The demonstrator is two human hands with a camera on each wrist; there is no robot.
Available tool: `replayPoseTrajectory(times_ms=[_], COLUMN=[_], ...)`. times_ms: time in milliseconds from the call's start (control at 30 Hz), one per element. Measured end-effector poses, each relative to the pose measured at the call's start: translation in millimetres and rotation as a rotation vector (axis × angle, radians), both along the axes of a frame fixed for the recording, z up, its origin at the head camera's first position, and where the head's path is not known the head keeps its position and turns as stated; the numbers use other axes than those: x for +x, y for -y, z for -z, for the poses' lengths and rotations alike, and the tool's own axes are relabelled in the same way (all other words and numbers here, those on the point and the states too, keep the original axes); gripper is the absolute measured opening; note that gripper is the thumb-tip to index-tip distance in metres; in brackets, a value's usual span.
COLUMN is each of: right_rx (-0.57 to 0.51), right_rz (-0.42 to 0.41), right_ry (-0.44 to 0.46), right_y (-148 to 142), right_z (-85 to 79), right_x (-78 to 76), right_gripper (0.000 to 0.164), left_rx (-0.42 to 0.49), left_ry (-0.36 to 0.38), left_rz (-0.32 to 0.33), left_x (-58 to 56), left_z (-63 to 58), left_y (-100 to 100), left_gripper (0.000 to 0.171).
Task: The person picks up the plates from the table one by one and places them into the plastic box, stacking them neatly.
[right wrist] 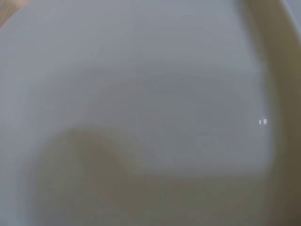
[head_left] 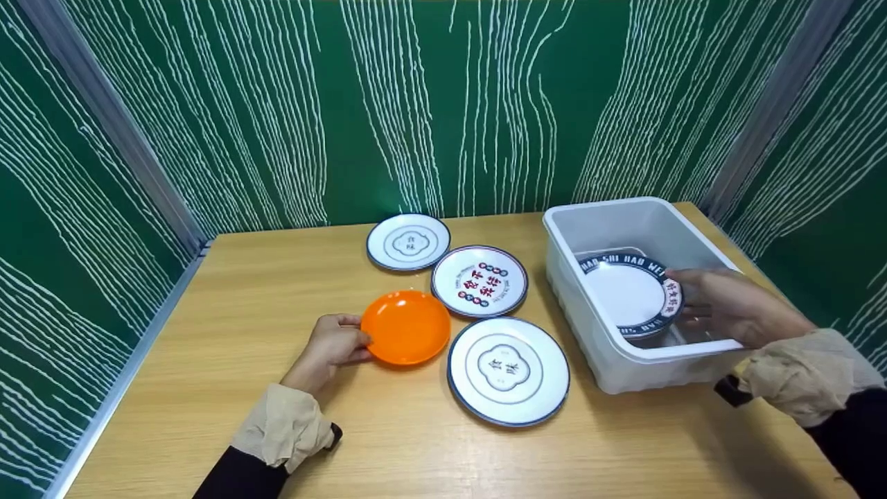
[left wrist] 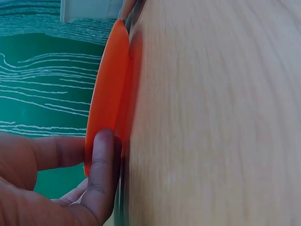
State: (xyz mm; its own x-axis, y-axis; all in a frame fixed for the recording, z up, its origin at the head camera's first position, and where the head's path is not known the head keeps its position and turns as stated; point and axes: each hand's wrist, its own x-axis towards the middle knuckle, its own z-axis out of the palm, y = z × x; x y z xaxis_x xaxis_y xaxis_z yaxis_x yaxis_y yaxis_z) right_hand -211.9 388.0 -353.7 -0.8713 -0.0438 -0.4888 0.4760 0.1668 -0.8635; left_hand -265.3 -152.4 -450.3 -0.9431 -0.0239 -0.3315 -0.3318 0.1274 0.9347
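My left hand pinches the left edge of an orange plate. In the left wrist view the orange plate appears edge-on close over the tabletop, thumb on one face and fingers on the other. On the right, my right hand reaches into a white plastic bin and grips the right rim of a white plate with a dark blue lettered border. That plate tilts inside the bin, its lower part hidden by the near wall. A blurred pale surface fills the right wrist view.
Three white plates with blue rims lie on the wooden table: a small one at the back, one with red characters in the middle, and a larger one in front. Green patterned panels enclose the table.
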Motion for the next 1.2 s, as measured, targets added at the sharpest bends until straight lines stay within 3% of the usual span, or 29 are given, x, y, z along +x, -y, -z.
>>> replayPoseTrajectory(times_ms=[100, 267, 500, 833, 1033, 1200], right_rx=[0.014, 0.078, 0.164, 0.407, 0.564, 0.615], right_rz=[-0.009, -0.065, -0.099, -0.12, -0.172, -0.189], right_ry=[-0.009, -0.063, -0.128, -0.28, -0.418, -0.474], right_y=[2, 3, 5, 20, 37, 57], right_z=[0.3, 1.8, 2.8, 0.4, -4.1, -11.0], right_x=[-0.4, -0.5, 2.5, 6.5, 11.6, 17.1], right_gripper=[0.079, 0.072, 0.078, 0.07, 0.071, 0.073], left_rx=[-0.004, 0.051, 0.14, 0.244, 0.298, 0.358], left_ry=[0.003, 0.013, -0.036, -0.109, -0.175, -0.201], left_rz=[-0.004, -0.016, -0.046, -0.101, -0.102, -0.092], left_x=[0.0, 0.1, 1.7, 13.0, 25.7, 40.3], left_z=[0.9, 1.4, -0.3, -23.9, -35.5, -43.6], left_y=[1, -1, -4, -7, -24, -41], left_gripper=[0.042, 0.045, 0.041, 0.042, 0.04, 0.035])
